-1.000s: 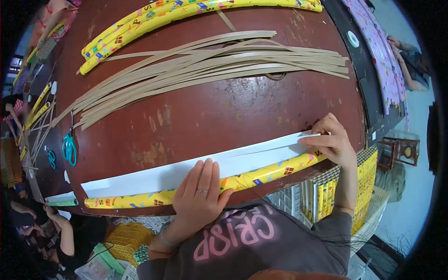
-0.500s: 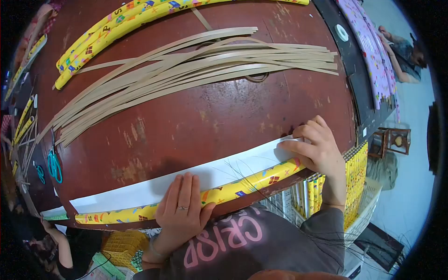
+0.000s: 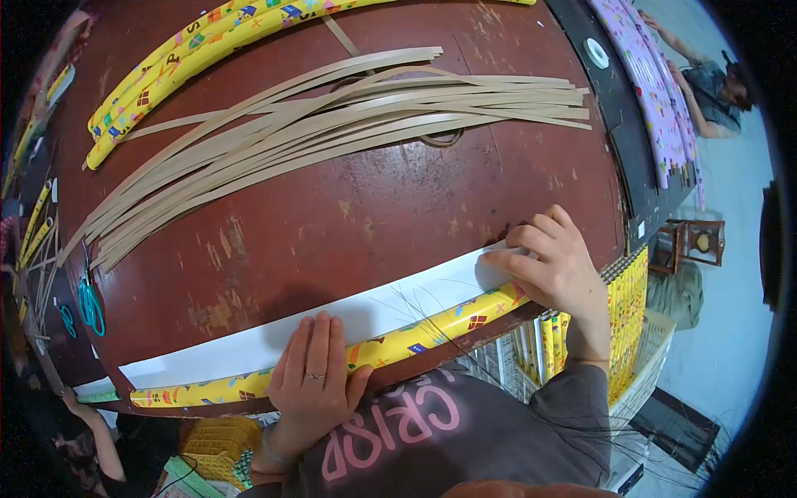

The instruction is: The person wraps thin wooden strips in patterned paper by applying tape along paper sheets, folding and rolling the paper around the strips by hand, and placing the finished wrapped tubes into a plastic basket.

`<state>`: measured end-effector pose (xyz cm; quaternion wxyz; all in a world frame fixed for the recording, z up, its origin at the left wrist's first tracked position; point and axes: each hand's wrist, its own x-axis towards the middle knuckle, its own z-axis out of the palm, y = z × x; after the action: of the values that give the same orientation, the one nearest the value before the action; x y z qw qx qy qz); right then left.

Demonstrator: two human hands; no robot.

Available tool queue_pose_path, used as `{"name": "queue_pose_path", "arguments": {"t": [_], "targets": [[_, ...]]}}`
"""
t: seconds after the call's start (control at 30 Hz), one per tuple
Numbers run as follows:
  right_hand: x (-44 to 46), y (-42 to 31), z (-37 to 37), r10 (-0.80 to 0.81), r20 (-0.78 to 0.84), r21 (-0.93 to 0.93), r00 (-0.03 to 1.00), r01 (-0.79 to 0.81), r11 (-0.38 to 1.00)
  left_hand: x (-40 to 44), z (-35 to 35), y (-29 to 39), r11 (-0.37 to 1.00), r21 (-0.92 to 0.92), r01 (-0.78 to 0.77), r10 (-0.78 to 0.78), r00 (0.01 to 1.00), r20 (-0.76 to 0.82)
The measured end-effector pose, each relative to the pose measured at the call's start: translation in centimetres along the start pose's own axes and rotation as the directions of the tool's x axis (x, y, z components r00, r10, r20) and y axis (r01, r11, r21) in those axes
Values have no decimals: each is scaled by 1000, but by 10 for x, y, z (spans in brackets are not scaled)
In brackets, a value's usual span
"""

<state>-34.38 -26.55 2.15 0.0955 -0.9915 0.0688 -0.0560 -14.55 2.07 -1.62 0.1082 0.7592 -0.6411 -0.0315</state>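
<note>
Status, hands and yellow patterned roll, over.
Left hand flat across yellow patterned roll; right hand at right end of white sheet. Flat tan strips beyond, apart from both.

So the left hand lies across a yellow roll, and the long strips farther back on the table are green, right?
Not green: the head view shows the long strips are tan. The left hand does lie across a yellow roll.

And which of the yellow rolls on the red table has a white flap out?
The roll at the table's near edge, under the left hand; its white flap lies spread beyond it. Other rolls, past the tan strips, show none.
</note>
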Motion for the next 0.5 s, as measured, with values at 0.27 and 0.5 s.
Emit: {"name": "queue_pose_path", "arguments": {"t": [0.27,0.5], "targets": [[1,-1,-1,-7,22,-31,1000,8,999,0,0,1,1000,-14,13,-13,1000,14],[0,-1,0,-4,26,-53,1000,5,999,-1,0,2,1000,-9,13,-13,1000,-2]]}}
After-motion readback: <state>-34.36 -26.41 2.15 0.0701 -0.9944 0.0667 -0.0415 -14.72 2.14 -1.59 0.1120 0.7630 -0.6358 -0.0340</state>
